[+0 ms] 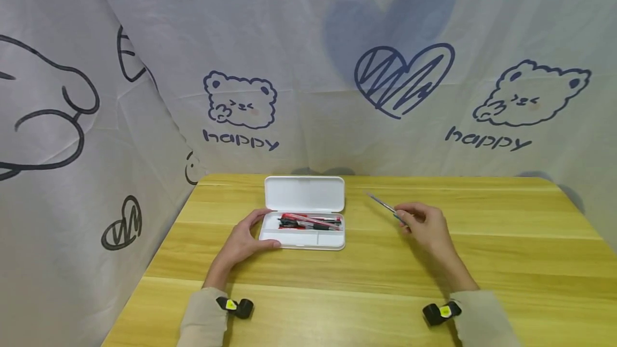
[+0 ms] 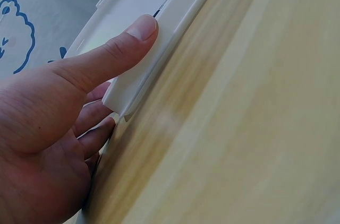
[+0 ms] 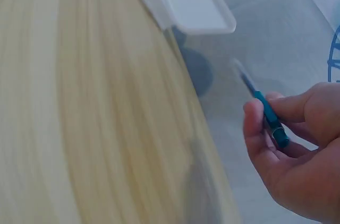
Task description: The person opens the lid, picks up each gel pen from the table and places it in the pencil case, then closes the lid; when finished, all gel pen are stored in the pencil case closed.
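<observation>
A white pencil case [image 1: 294, 239] lies on the table with its lid [image 1: 305, 194] raised at the back. In its rear compartment lie several pens [image 1: 308, 222], red and black, some overlapping. My left hand [image 1: 243, 240] holds the case by its left end. In the left wrist view, the thumb [image 2: 119, 49] lies over the front rim and the other fingers are behind the end, partly hidden. To the right of the case, my right hand [image 1: 426, 224] pinches a pen [image 3: 270, 115] with a teal end between thumb and fingers, raised above the table, its clear end pointing toward the back left.
The wooden table [image 1: 366, 293] reaches back to a pale printed curtain [image 1: 308, 58] with bears and hearts. More of the curtain hangs along the left side. The case's front part has a long compartment and a small one at the right, split by a divider.
</observation>
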A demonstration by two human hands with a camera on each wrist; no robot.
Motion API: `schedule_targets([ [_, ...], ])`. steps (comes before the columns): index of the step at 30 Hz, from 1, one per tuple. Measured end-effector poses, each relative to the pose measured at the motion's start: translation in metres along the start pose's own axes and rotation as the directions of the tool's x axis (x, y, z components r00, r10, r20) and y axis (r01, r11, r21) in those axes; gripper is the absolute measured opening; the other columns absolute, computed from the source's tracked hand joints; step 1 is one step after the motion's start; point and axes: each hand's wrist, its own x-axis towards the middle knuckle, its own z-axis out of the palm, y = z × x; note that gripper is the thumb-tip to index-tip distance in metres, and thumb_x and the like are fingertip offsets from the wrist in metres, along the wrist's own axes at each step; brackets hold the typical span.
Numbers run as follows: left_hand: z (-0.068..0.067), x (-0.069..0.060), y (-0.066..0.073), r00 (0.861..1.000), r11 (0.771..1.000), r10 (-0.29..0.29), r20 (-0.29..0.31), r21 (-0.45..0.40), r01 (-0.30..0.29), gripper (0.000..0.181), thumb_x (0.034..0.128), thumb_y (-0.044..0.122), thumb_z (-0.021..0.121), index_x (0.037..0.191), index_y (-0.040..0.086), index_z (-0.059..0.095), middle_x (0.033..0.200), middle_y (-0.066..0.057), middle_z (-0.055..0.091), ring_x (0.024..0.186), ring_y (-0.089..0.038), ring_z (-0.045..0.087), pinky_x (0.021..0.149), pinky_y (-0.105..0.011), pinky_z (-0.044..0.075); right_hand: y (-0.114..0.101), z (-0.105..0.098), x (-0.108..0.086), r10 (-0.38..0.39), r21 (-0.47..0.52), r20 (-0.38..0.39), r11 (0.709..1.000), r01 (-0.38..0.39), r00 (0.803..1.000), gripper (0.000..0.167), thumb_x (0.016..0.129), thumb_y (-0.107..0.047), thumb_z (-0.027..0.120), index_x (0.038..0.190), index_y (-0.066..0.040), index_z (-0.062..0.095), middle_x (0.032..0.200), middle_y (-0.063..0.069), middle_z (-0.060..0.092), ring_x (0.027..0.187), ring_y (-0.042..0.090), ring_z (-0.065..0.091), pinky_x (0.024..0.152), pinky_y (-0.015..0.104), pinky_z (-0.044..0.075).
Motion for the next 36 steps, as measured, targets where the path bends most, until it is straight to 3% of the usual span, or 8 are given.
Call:
schedule_targets([
  [6,-0.002,0.000,0.001,1.000,1.000,-0.002,-0.001,0.003,0.002,0.088,0.0715,0.033,0.096,0.146,0.018,0.052,0.153,-0.009,0.051,0.148,-0.030,0.036,0.122,-0.055,0.024,-0.004,0.012,0.001,-0.030,0.174,0.123,0.985,0.008,0.992,0.028,0.101,0.004,0.059,0.126,0.017,0.062,0.117,0.034,0.066,0.094,0.023,0.074,0.085,0.034,0.060],
  [13,-0.003,-0.001,-0.001,1.000,1.000,0.008,-0.002,0.001,-0.008,0.088,0.0713,0.033,0.096,0.145,0.018,0.052,0.152,-0.009,0.052,0.147,-0.030,0.037,0.122,-0.055,0.025,-0.011,0.039,0.008,-0.002,0.247,0.144,0.968,-0.034,0.990,0.028,0.098,0.007,0.063,0.124,0.016,0.063,0.122,0.033,0.063,0.096,0.016,0.074,0.086,0.029,0.059],
  [21,-0.001,-0.002,-0.003,1.000,1.000,-0.008,-0.006,-0.001,0.008,0.088,0.0715,0.032,0.096,0.146,0.017,0.052,0.153,-0.010,0.051,0.148,-0.029,0.035,0.122,-0.054,0.024,-0.011,0.070,0.021,0.057,0.125,0.057,0.990,-0.064,0.997,0.021,0.092,0.003,0.074,0.112,0.011,0.072,0.109,0.024,0.072,0.088,0.020,0.074,0.079,0.026,0.061],
  [27,0.000,-0.002,0.000,1.000,1.000,-0.009,-0.004,0.004,0.009,0.089,0.0710,0.032,0.097,0.146,0.017,0.052,0.153,-0.011,0.051,0.148,-0.030,0.035,0.122,-0.053,0.025,-0.011,0.087,0.026,0.009,0.010,0.055,1.000,-0.009,0.998,0.019,0.089,-0.001,0.079,0.107,0.005,0.077,0.107,0.019,0.074,0.093,0.020,0.071,0.076,0.019,0.057],
  [36,-0.001,-0.001,0.002,1.000,1.000,-0.004,-0.004,-0.018,0.004,0.088,0.0706,0.030,0.097,0.145,0.018,0.052,0.153,-0.009,0.051,0.148,-0.029,0.035,0.122,-0.051,0.024,-0.019,0.109,0.032,-0.039,-0.089,0.027,0.995,0.042,0.999,0.013,0.088,-0.006,0.079,0.100,-0.003,0.081,0.101,0.012,0.076,0.085,0.019,0.065,0.072,0.024,0.052],
])
